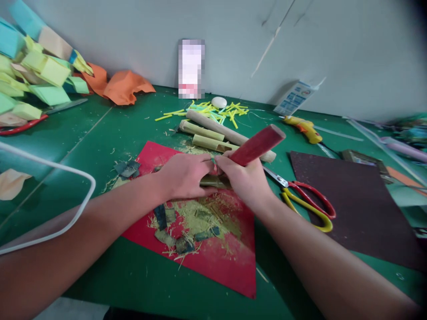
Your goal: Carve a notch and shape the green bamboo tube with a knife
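Observation:
My left hand (183, 175) is closed over a short bamboo piece (211, 181), pressing it on a red sheet (233, 271). My right hand (248, 180) grips a tool by its thick red handle (258, 144), which slants up to the right. The tool's working end is hidden between my hands, close to the bamboo. Pale shavings and dust (200, 213) and several dark green bamboo chips (185, 244) lie on the sheet in front of my hands. Just beyond them are two cut bamboo pieces (203, 130) and a long pale wooden stick (213, 121).
Scissors (300, 191) with red and yellow handles lie to the right, partly over a dark board (347, 209). A yellow glue gun (305, 129) is behind. Yellow-green strips (233, 111) and an upright phone (191, 69) stand at the back; folded papers (50, 71) pile up left. A white cable (83, 178) loops near my left forearm.

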`<state>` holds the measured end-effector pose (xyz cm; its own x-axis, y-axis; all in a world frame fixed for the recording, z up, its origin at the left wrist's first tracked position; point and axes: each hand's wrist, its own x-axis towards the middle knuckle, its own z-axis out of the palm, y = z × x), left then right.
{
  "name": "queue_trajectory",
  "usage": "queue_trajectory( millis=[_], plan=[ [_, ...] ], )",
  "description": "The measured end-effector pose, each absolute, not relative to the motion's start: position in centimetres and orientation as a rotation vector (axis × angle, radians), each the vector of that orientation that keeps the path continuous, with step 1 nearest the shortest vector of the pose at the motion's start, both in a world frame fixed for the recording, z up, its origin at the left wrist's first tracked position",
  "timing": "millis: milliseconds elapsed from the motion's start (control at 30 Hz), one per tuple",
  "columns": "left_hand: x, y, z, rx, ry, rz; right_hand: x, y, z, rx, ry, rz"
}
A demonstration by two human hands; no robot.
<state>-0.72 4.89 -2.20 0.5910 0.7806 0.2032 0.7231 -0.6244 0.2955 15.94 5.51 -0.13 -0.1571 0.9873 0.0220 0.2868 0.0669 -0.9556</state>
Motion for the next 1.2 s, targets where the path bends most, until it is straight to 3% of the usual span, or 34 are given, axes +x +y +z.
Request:
queue_trajectory(
  millis=[600,1200],
  plan=[
    [-0.8,5.2,-2.5,2.700,1.216,0.511,16.0,5.7,-0.9,-1.232,-1.679,0.970],
    [-0.2,5.3,-1.7,2.629,1.434,0.230,15.2,6.2,-2.2,-1.347,-1.684,0.848]
  ],
)
